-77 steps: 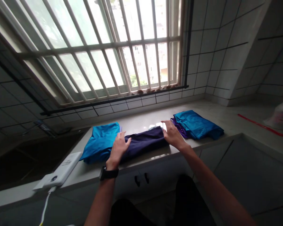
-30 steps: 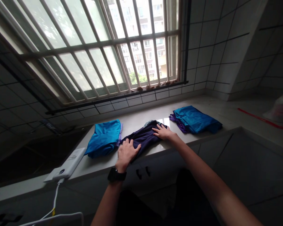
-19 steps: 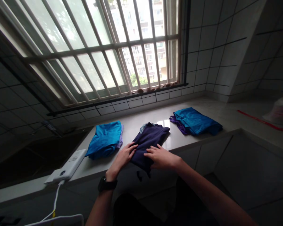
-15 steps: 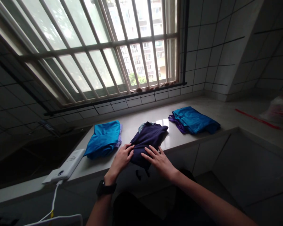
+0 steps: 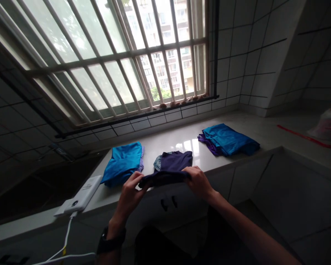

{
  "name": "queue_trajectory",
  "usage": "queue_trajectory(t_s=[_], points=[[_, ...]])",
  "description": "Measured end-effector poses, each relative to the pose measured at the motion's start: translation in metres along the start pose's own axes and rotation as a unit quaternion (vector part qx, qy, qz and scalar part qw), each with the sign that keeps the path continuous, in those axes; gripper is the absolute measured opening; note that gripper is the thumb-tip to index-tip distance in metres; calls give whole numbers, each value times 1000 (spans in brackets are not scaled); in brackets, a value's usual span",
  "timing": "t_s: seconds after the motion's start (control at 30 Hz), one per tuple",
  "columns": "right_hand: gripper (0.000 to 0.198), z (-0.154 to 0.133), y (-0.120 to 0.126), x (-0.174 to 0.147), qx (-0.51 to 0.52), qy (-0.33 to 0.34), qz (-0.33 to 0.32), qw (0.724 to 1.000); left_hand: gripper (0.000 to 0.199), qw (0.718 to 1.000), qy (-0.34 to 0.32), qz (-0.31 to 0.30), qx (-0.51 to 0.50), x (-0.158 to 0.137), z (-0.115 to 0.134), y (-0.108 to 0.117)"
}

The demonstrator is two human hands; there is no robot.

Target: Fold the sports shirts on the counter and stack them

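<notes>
A dark purple piece of clothing (image 5: 178, 160) lies on the counter, its near edge lifted off the front. My left hand (image 5: 132, 187) pinches the left end of that edge, fingers closed on the cloth. At the other end my right hand (image 5: 200, 182) grips the fabric the same way. Grey-blue patterned cloth (image 5: 157, 163) shows from beneath it on the left. Which kind of garment it is cannot be made out. A folded blue cloth (image 5: 123, 162) with lilac fabric under it lies left of my hands.
A second folded blue cloth (image 5: 230, 139) rests on purple fabric to the right. A white power strip (image 5: 84, 193) with a cable lies by the dark sink (image 5: 30, 184). Farther right are a red strip (image 5: 303, 136) and a plastic bag (image 5: 327, 125). A barred window stands behind.
Both hands have gone from resting flat on the purple garment to gripping its near edge. They have spread apart and raised that edge, bending it up.
</notes>
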State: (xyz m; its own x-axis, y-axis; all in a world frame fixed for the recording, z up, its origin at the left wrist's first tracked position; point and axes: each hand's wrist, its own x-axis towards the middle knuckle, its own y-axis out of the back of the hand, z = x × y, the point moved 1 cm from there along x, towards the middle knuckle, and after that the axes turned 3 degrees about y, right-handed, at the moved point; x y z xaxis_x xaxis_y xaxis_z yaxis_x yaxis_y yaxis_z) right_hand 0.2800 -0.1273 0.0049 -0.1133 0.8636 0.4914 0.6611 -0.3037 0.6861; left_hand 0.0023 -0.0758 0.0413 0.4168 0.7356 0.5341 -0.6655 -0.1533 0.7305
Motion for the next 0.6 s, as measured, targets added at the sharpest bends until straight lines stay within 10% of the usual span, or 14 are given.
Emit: queue_trajectory(t_s=[0.23,0.43,0.6], points=[[46,0,28,75,-107,-151,56,981,38,990,94,93,55,91,4,-38],[47,8,-15,45,-101,-125,-41,986,48,980,161,-91,71,71,-14,-105],[43,17,-33,37,-102,-129,-49,985,51,977,182,-99,40,58,-18,-113]])
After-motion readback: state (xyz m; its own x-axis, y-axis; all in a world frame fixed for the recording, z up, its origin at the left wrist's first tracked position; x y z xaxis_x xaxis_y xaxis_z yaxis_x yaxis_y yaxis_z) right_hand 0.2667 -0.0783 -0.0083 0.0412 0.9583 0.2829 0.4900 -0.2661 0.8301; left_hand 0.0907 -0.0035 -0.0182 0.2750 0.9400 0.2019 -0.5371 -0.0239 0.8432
